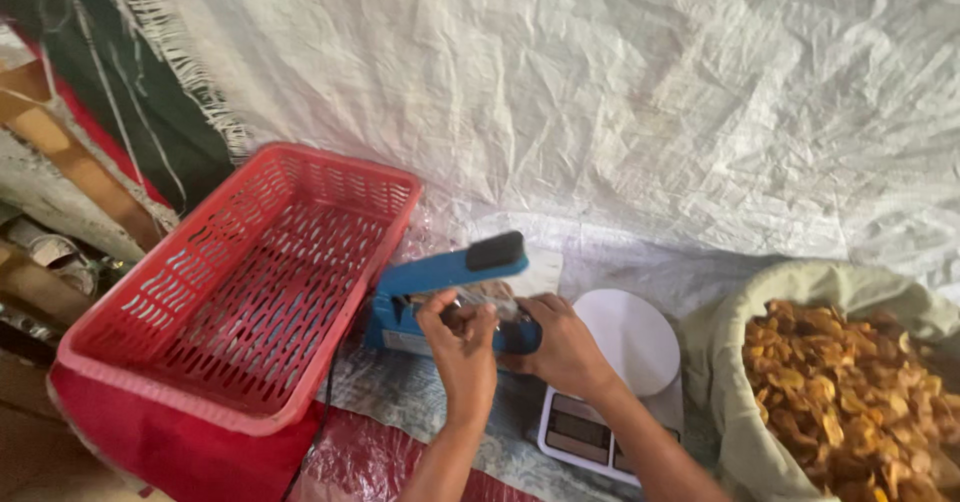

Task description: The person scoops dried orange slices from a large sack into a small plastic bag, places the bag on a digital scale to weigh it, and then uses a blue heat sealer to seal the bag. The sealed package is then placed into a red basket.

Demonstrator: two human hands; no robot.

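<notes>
At the bottom of the frame a red plastic sheet and a pale patterned cloth cover the work surface, and both forearms rise from the lower edge toward the centre. The left hand is curled narrow, fingers pinching a small clear packet that lies in the mouth of a blue heat sealer; the right hand grips the same packet from the other side, thumb and fingers closed on it. The sealer's arm stands raised, its black knob up and tilted toward the right. Just right of the hands sits a white kitchen scale, its round plate bare, touching the sack beside it — a pale cloth sack at the lower right, rolled open and full of golden fried chips. At the left a red slotted basket tilts against the sealer, leaving little room on that side. Behind everything — across the upper frame — hangs a crumpled white woven tarp, closing off the back; dark cloth and wood show at the upper left.
</notes>
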